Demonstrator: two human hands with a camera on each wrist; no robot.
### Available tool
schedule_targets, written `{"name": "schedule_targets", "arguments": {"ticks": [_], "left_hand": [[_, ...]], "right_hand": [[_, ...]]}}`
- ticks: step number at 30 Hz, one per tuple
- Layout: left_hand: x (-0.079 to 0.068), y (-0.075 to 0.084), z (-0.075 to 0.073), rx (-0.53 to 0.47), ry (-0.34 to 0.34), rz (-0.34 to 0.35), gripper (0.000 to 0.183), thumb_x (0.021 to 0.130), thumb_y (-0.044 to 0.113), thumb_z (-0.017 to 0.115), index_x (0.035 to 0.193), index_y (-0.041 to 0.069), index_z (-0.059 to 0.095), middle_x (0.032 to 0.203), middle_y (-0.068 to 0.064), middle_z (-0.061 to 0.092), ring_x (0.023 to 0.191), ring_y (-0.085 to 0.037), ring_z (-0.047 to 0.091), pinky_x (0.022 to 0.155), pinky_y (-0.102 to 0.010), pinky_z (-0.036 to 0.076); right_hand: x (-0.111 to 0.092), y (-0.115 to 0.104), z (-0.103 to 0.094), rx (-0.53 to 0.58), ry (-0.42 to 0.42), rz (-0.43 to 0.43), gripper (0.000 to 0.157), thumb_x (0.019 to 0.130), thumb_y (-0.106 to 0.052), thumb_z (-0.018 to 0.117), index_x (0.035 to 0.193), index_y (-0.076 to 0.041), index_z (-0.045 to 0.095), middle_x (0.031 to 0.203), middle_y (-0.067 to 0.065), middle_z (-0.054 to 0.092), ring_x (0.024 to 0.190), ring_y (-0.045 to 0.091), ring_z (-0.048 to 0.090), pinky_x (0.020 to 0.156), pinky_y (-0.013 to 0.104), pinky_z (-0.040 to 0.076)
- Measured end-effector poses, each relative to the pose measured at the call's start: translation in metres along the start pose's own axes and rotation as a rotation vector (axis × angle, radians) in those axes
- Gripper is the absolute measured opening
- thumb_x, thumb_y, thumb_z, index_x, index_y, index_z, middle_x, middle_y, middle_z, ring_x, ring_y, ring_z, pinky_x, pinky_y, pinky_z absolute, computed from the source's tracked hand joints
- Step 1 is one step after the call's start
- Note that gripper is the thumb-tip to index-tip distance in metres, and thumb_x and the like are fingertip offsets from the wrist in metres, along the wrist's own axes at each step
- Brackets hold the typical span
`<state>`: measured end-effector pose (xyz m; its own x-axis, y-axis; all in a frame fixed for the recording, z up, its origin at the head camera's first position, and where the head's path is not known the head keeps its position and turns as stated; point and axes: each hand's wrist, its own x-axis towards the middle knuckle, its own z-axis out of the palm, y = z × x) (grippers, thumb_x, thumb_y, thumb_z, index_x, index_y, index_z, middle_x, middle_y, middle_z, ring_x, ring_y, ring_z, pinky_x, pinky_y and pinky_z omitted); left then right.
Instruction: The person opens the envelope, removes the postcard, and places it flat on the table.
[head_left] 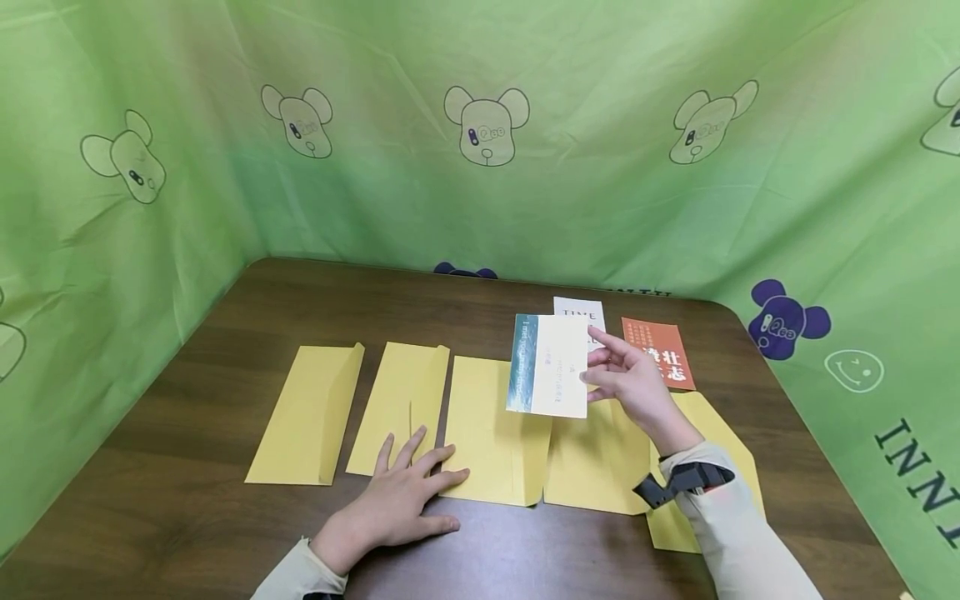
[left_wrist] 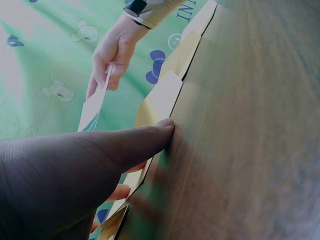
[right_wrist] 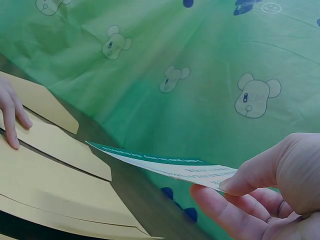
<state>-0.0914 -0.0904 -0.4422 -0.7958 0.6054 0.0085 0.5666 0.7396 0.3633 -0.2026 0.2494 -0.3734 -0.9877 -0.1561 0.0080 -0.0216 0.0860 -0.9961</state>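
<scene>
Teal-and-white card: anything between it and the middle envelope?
Nothing visible between them; the right hand holds the card raised. The left hand does lie partly over the left edge of the middle envelope.

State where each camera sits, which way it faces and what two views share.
Head: worn on the head, facing forward and down at yellow envelopes; left hand and right hand show.
Left wrist: on that wrist, facing across the wooden table; left thumb and right hand show.
Right wrist: on that wrist, facing the printed card; the right hand, pinching it, and left fingers show.
Both wrist views share the card and green curtain.
</scene>
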Motion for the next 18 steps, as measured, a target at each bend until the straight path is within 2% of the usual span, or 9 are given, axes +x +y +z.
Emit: {"name": "schedule_targets", "arguments": {"ticks": [18], "left_hand": [[0.000, 0.000, 0.001, 0.007, -0.001, -0.003, 0.058, 0.091, 0.056, 0.063, 0.141, 0.028, 0.058, 0.150, -0.003, 0.045, 0.146, -0.043, 0.021, 0.108, -0.073, 0.013]], "right_hand": [[0.019, -0.001, 0.002, 0.024, 0.010, 0.004, 0.075, 0.085, 0.017, 0.061, 0.153, 0.002, 0.032, 0.095, 0.001, 0.053, 0.075, 0.007, 0.060, 0.061, 0.029, 0.059]]}}
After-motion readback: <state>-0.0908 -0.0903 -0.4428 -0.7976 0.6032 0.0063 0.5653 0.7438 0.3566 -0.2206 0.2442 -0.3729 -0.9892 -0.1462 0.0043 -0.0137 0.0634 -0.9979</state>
